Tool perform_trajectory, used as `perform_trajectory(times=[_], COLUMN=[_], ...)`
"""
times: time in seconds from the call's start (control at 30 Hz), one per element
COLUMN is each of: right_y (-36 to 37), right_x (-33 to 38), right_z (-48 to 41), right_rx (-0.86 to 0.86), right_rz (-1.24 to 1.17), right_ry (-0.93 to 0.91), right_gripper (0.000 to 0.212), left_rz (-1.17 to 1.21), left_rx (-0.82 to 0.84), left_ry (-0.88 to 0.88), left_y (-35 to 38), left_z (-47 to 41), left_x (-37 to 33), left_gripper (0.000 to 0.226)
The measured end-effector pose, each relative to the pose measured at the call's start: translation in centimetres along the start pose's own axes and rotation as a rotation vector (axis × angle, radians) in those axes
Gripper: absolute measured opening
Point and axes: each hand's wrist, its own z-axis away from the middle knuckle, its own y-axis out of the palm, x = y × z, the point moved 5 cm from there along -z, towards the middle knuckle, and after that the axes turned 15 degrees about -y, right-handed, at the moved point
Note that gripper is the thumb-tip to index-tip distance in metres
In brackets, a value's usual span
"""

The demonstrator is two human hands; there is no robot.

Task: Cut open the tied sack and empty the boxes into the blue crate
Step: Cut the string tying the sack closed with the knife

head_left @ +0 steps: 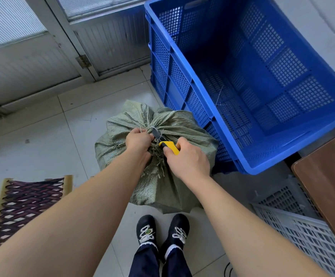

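Observation:
A green woven sack (184, 126) stands on the floor in front of my feet, its neck gathered and tied with cord. My left hand (137, 139) grips the bunched neck just below the tie. My right hand (188, 158) holds a yellow-handled cutter (169, 145), and its grey blade tip (155, 133) lies against the tie. The blue crate (248, 150) stands tilted right behind the sack; I see only a few loose strands on its perforated bottom. No boxes are visible; the sack hides its contents.
A white perforated crate (302, 232) sits at lower right beside a brown wooden surface (330, 180). A purple mesh mat (29, 206) lies on the tiled floor at left. Grey doors (49, 62) close off the back. My black shoes (162, 230) stand just below the sack.

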Motion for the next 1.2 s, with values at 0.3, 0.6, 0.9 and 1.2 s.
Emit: perform_trajectory(times=[0.3, 0.6, 0.9, 1.2], right_y=[0.1, -0.7, -1.0, 0.1], right_x=[-0.2, -0.6, -0.8, -0.3], right_z=[-0.1, -1.8, -3.9, -4.5], right_rx=[-0.111, -0.097, -0.073, -0.062], right_rz=[0.158, 0.185, 0.235, 0.049], right_ry=[-0.062, -0.09, -0.196, -0.067], right_gripper=[0.031, 0.03, 0.034, 0.033], left_rz=[-0.087, -0.227, -0.453, -0.476], left_rx=[0.015, -0.019, -0.143, -0.195], left_ry=[0.004, 0.08, 0.217, 0.283], left_y=[0.4, 0.2, -0.4, -1.2], left_z=[0.3, 0.3, 0.2, 0.7], left_x=[-0.6, -1.9, -3.7, -4.7], left_gripper=[0.031, 0.03, 0.028, 0.031])
